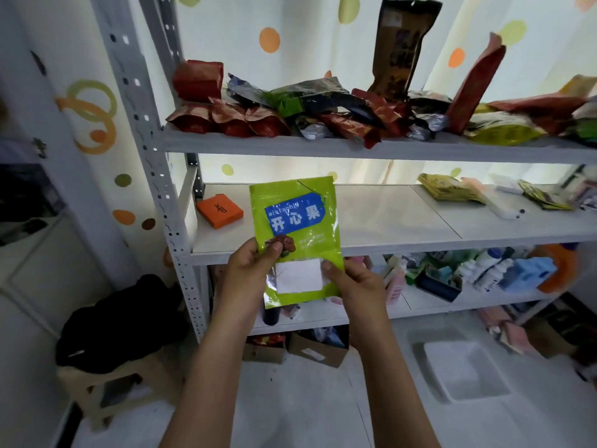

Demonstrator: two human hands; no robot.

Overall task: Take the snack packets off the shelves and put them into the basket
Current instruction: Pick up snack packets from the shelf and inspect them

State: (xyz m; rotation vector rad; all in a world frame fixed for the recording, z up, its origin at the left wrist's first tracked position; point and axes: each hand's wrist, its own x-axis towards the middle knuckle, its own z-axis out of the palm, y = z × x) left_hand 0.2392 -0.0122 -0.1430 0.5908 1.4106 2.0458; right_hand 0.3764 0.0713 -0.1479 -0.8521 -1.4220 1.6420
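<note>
My left hand (247, 276) and right hand (357, 286) pinch the lower corners of a flat green snack packet with a blue label (295, 234), fingers curled around it, upright before the middle shelf's front edge (420, 248). The white plastic basket (465, 370) sits on the floor, lower right.

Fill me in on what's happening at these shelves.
A person stands at a white shelf rack holding a green snack packet upright in front of it, the left hand pinching its lower left side and the right hand its lower right corner. The top shelf holds a heap of packets, and a few more lie on the middle shelf near an orange box. A white basket sits on the floor to the right, apparently empty.
</note>
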